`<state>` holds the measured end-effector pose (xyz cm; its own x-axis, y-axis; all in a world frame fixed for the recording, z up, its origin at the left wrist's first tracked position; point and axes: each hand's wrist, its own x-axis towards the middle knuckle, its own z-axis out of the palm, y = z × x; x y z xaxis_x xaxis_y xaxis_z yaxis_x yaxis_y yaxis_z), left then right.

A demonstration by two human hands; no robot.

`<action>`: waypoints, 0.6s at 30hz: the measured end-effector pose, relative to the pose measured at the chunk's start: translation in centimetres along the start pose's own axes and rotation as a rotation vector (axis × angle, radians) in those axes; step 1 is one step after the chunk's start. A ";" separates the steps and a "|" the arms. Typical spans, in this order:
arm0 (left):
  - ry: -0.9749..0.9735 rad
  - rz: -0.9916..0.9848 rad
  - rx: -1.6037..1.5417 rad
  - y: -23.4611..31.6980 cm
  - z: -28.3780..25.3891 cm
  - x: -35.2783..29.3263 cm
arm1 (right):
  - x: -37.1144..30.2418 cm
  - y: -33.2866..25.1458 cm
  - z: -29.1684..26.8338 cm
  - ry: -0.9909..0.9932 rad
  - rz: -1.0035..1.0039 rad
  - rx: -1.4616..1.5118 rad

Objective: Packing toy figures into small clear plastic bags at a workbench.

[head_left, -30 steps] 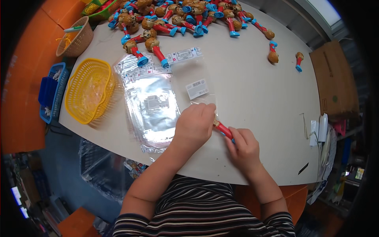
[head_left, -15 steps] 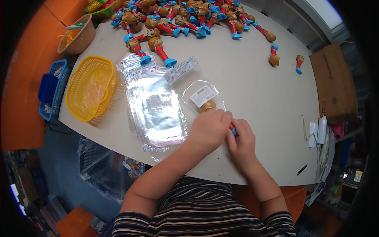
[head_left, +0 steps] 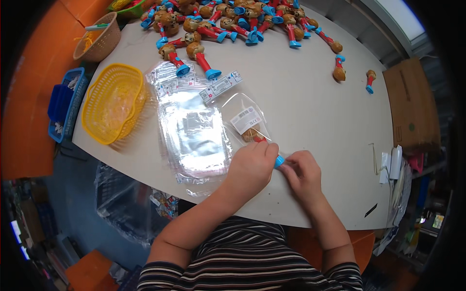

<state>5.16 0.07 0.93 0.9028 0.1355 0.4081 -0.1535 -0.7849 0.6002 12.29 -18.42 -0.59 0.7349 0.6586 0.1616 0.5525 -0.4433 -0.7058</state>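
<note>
A candy dispenser (head_left: pixel 251 134) with a brown character head, red stem and blue foot lies inside a clear plastic bag (head_left: pixel 240 102). A white printed label shows in the bag above the head. My left hand (head_left: pixel 251 168) is closed around the bagged stem, hiding most of it; the blue foot pokes out on its right. Just right of that foot, my right hand (head_left: pixel 305 175) is closed with thumb and fingers pinching the bag's end. Flat clear bags (head_left: pixel 194 140) lie stacked left of my hands, a printed header strip (head_left: pixel 221 87) beside them.
Many more dispensers (head_left: pixel 204 60) are heaped along the far side, a few lying at the right. Left stand a yellow basket (head_left: pixel 138 92), a tan basket (head_left: pixel 112 41) and a blue basket (head_left: pixel 73 126). A cardboard box (head_left: pixel 412 106) stands at the right edge.
My right hand has shifted right and slightly down, away from my left hand, uncovering the blue foot. My left hand has moved slightly down and left with the bagged dispenser.
</note>
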 end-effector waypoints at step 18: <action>0.082 -0.116 0.064 -1.4 0.0 0.7 | 3.6 -1.0 2.7 0.239 -0.181 -0.105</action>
<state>6.00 1.22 0.37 0.8768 0.2743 0.3949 -0.0216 -0.7979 0.6024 13.36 -13.96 -1.15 0.6856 0.5766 0.4444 0.7112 -0.4002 -0.5779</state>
